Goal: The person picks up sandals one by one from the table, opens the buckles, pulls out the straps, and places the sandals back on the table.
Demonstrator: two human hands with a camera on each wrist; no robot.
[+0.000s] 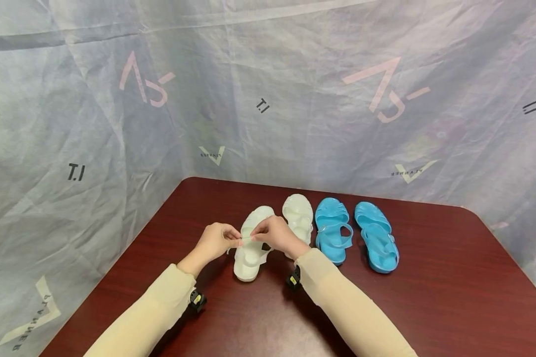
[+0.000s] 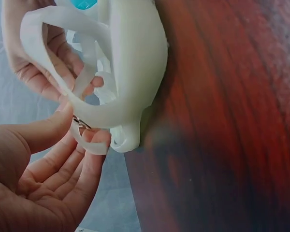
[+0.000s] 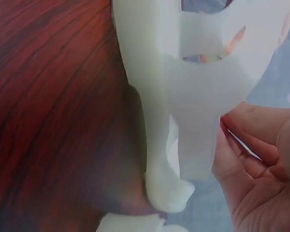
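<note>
A white sandal stands on the table, toe pointing away, with both hands over its middle. My left hand pinches the strap by its small metal buckle; thumb and fingertips sit right at it in the left wrist view. On the other side, my right hand pinches the white strap between thumb and fingers, close to the left fingertips. In the right wrist view the sandal's side hides those fingertips in part.
Just right of the worked sandal is a second white sandal, partly behind the right hand. Two blue sandals stand further right. The dark red table meets a grey printed cloth at the back and left.
</note>
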